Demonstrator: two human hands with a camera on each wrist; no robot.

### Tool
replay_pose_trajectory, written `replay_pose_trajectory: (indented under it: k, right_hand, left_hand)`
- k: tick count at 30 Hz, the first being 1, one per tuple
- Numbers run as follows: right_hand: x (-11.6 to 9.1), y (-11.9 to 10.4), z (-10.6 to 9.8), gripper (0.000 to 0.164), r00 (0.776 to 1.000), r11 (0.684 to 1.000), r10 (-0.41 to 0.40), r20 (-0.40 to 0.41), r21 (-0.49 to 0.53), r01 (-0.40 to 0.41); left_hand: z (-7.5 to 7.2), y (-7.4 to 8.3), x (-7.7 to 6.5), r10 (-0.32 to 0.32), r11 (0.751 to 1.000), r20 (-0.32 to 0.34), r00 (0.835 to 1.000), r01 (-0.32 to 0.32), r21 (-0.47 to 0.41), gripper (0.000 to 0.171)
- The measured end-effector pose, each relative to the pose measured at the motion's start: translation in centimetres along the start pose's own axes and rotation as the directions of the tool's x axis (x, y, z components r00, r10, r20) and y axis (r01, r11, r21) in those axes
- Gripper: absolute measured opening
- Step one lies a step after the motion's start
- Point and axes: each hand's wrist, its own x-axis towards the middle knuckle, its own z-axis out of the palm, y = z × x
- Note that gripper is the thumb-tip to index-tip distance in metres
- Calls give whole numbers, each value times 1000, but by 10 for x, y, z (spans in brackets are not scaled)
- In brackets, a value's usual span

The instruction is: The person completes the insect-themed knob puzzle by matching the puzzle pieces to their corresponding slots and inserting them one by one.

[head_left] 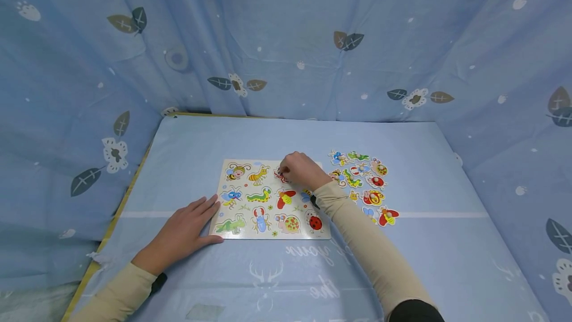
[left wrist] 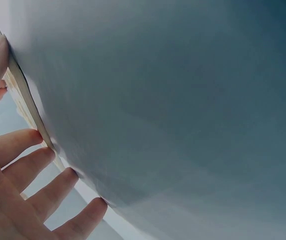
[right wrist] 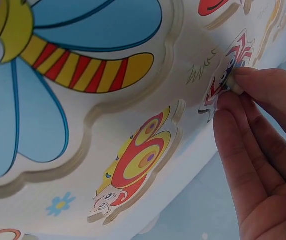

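A flat puzzle board (head_left: 243, 210) with printed insect pictures lies on the table. Along its left edge rests my left hand (head_left: 185, 230), fingers fairly straight; in the left wrist view its fingertips (left wrist: 45, 154) touch the board's edge. Over the board's upper row, my right hand (head_left: 304, 170) pinches the small knob of a spider puzzle piece (right wrist: 214, 95) with red striped legs, between thumb and fingers. The spider piece sits at its picture on the board, partly hidden by the fingers. Nearby on the board are a butterfly picture (right wrist: 138, 155) and a large dragonfly picture (right wrist: 93, 70).
Right of the board, several loose knobbed insect pieces lie grouped, including a ladybug piece (head_left: 376, 181), a snail piece (head_left: 380, 168) and a red-winged piece (head_left: 388, 216). My right forearm crosses the board's right side. Blue patterned curtains (head_left: 286, 39) surround the table (head_left: 429, 173).
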Motion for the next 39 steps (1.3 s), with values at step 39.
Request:
replay_pose_trajectory:
  k: [39]
  right_hand:
    - [-48, 65, -31, 26, 985, 985, 173, -22, -14, -173]
  left_hand:
    - [2, 1, 0, -14, 1000, 11, 1000, 14, -10, 90]
